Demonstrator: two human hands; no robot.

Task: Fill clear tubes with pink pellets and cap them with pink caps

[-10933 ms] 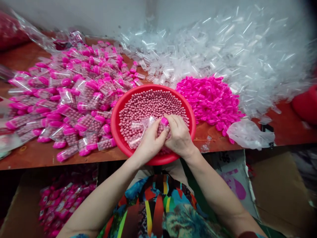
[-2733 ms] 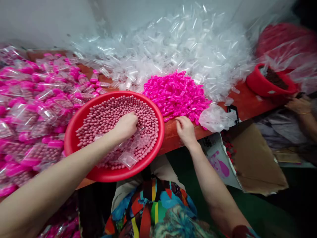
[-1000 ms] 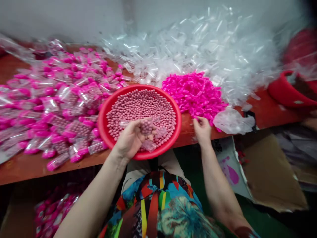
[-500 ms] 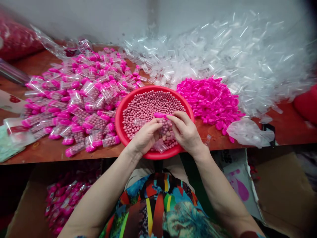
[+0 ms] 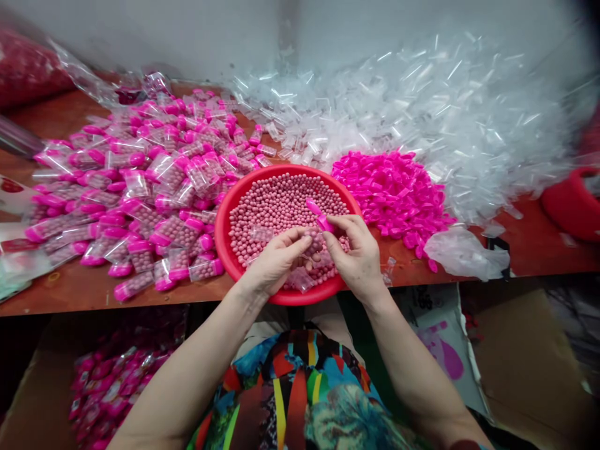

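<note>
A red bowl (image 5: pixel 224 245) full of small pink balls (image 5: pixel 276 203) sits at the table's front edge. Over its near side my left hand (image 5: pixel 275 261) is closed on a small clear packet of pink balls (image 5: pixel 313 242). Just to the right, my right hand (image 5: pixel 357 254) pinches a bright pink cap (image 5: pixel 319 215) above that packet. A few empty clear packets (image 5: pixel 300 279) lie on the balls beneath my hands.
Left of the bowl lies a spread of filled, pink-capped packets (image 5: pixel 140 181). To its right lies a heap of loose pink caps (image 5: pixel 396 190), with a big pile of empty clear packets (image 5: pixel 422 119) behind. Another red bowl (image 5: pixel 569 203) stands far right. Boxes sit under the table.
My left hand scooped balls into a packet and lifted it. My right hand came back from the cap heap with a pink cap and now tilts it down onto the packet.
</note>
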